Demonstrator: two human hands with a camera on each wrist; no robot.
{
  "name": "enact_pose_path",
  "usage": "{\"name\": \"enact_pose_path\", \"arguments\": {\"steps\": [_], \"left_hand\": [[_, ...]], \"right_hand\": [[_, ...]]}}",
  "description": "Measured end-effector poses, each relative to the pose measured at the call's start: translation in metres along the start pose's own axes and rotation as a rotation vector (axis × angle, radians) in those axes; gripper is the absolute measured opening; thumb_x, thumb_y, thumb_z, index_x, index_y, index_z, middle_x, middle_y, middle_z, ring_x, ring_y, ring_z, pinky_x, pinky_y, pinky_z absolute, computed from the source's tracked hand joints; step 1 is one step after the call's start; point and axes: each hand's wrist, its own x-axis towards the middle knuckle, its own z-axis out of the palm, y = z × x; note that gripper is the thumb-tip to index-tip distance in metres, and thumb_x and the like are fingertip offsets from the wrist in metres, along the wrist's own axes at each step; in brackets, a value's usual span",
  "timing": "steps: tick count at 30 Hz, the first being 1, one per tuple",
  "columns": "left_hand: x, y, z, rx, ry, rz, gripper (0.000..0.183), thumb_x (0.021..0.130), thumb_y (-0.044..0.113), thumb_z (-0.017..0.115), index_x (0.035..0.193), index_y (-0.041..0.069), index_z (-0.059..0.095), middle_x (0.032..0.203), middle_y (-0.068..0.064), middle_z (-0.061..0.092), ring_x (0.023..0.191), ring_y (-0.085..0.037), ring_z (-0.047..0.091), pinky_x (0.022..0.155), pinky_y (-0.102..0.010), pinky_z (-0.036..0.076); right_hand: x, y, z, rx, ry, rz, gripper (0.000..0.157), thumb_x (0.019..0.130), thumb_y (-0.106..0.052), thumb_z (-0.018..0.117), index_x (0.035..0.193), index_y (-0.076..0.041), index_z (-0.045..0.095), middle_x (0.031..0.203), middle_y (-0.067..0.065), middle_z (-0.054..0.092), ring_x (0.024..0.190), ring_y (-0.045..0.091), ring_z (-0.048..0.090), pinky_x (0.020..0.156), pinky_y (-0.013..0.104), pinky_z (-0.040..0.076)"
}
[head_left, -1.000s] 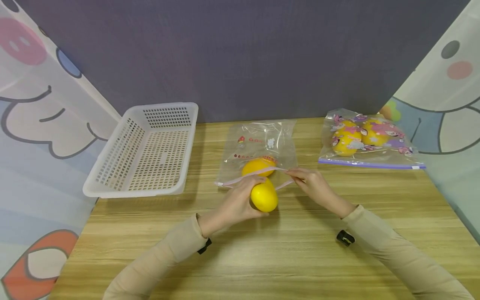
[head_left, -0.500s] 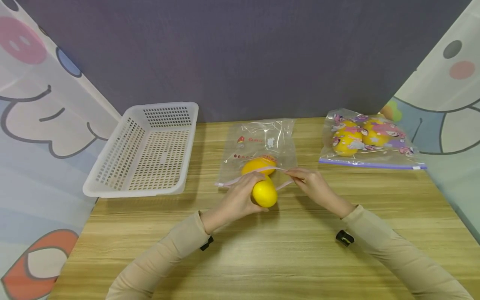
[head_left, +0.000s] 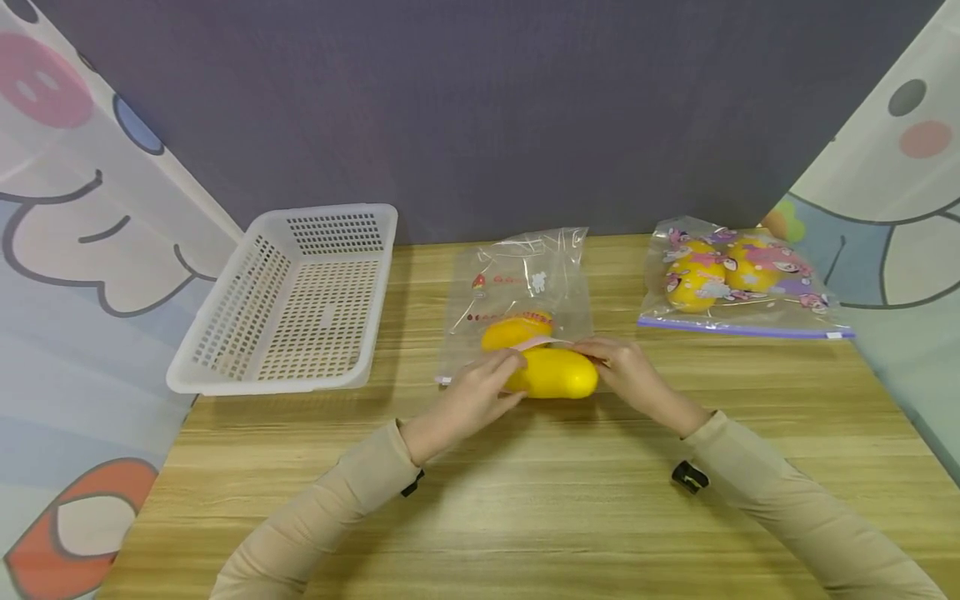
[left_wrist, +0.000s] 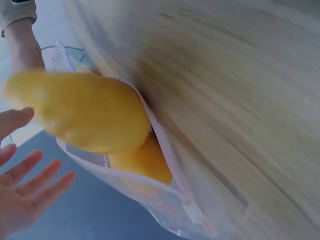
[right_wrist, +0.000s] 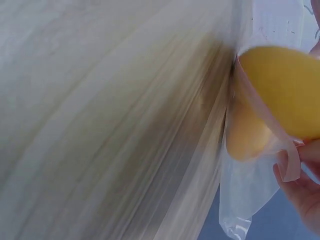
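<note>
A yellow mango lies sideways at the mouth of a clear zip bag. My left hand is at its left end; in the left wrist view the fingers are spread, one tip overlapping the blurred mango. With thumb and fingers, my right hand pinches the bag's pink zip edge and holds the mouth apart. Inside the bag rests another mango. The first mango covers part of the opening in the head view.
At left stands a white perforated basket. A second zip bag with a purple slider edge and several yellow fruits lies at the right. A dark panel rises behind the wooden table.
The mango in the left hand's grasp has swung from end-on to lying crosswise, its free end toward the right hand. The left fingers have loosened. The bag's mouth has shifted and its far end lifted slightly.
</note>
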Motion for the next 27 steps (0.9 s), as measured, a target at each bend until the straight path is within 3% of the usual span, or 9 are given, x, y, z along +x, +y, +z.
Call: {"name": "enact_pose_path", "arguments": {"steps": [5, 11, 15, 20, 27], "left_hand": [[0.0031, 0.0032, 0.0046, 0.130, -0.042, 0.100, 0.035, 0.073, 0.022, 0.072, 0.099, 0.005, 0.056, 0.101, -0.009, 0.055, 0.086, -0.020, 0.059, 0.075, -0.026, 0.050], [0.0065, 0.0078, 0.0077, 0.171, -0.237, 0.195, 0.020, 0.077, 0.023, 0.068, 0.094, 0.014, 0.063, 0.099, -0.002, 0.059, 0.088, -0.015, 0.057, 0.077, -0.023, 0.048], [0.0075, 0.0099, 0.0062, 0.161, -0.362, 0.173, 0.024, 0.078, 0.027, 0.067, 0.098, 0.016, 0.064, 0.108, -0.003, 0.058, 0.097, -0.018, 0.054, 0.083, -0.028, 0.047], [0.0049, 0.0087, 0.0035, 0.151, -0.515, 0.117, 0.041, 0.077, 0.032, 0.067, 0.113, 0.018, 0.057, 0.123, -0.008, 0.049, 0.112, -0.027, 0.047, 0.090, -0.042, 0.042], [0.0000, 0.0028, 0.0038, 0.127, -0.591, 0.081, 0.056, 0.074, 0.032, 0.071, 0.124, 0.022, 0.048, 0.129, -0.014, 0.041, 0.117, -0.031, 0.040, 0.092, -0.047, 0.038]], "right_hand": [[-0.0004, -0.0016, -0.0003, -0.012, 0.012, 0.046, 0.029, 0.065, 0.018, 0.065, 0.091, 0.006, 0.066, 0.088, 0.020, 0.065, 0.080, 0.033, 0.063, 0.068, 0.036, 0.052], [0.0014, -0.0039, -0.0019, -0.022, 0.015, 0.053, 0.029, 0.066, 0.015, 0.065, 0.094, 0.005, 0.066, 0.090, 0.020, 0.065, 0.081, 0.034, 0.062, 0.069, 0.037, 0.052], [0.0014, -0.0038, -0.0020, -0.023, 0.017, 0.033, 0.030, 0.066, 0.016, 0.065, 0.093, 0.006, 0.066, 0.089, 0.020, 0.065, 0.081, 0.033, 0.062, 0.069, 0.037, 0.052], [0.0002, -0.0027, -0.0014, -0.020, 0.016, 0.033, 0.030, 0.065, 0.017, 0.065, 0.093, 0.006, 0.066, 0.089, 0.020, 0.065, 0.080, 0.032, 0.063, 0.068, 0.036, 0.052], [-0.0006, -0.0020, -0.0005, -0.024, 0.019, 0.034, 0.030, 0.064, 0.018, 0.065, 0.092, 0.006, 0.066, 0.088, 0.020, 0.065, 0.080, 0.034, 0.062, 0.067, 0.037, 0.052]]}}
